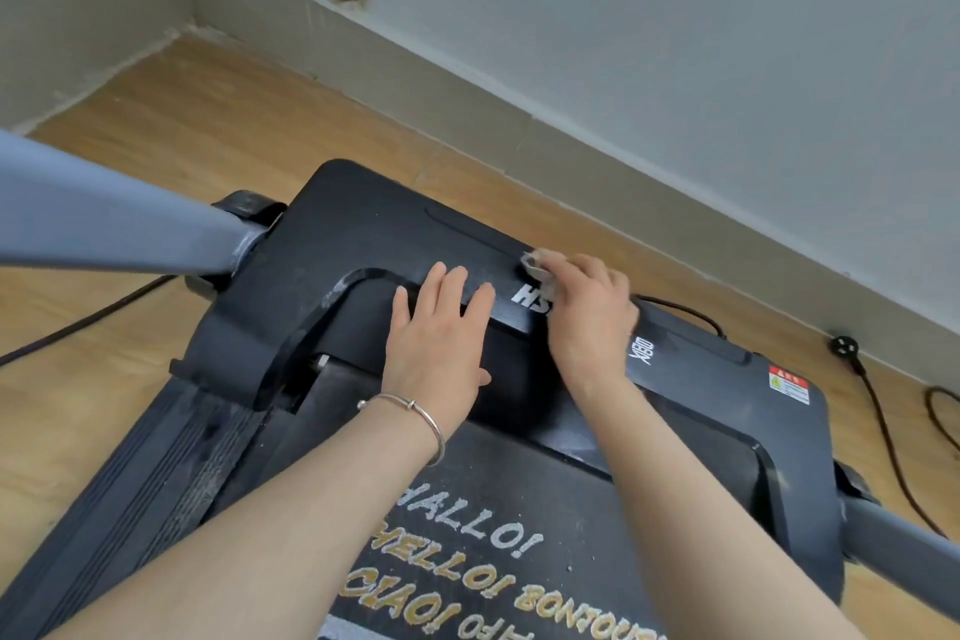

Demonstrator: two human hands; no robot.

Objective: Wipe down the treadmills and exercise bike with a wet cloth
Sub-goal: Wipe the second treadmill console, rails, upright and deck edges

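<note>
Low centre, the gritty lettered mat (498, 551) on the treadmill (156, 473) belt could smear dirt back if you drag the cloth (535, 266) over it. Just above, your left hand (441, 327) lies flat on the black motor cover (332, 234), fingers straight, holding nothing; lean on it once that surface is wet and it may slide. Mid-frame, your right hand (587, 322) pinches the small bunched cloth under curled fingers at the cover's far edge, and so little a wad could slip loose or drip toward the plug (845, 346) on the floor (208, 120) at right.
</note>
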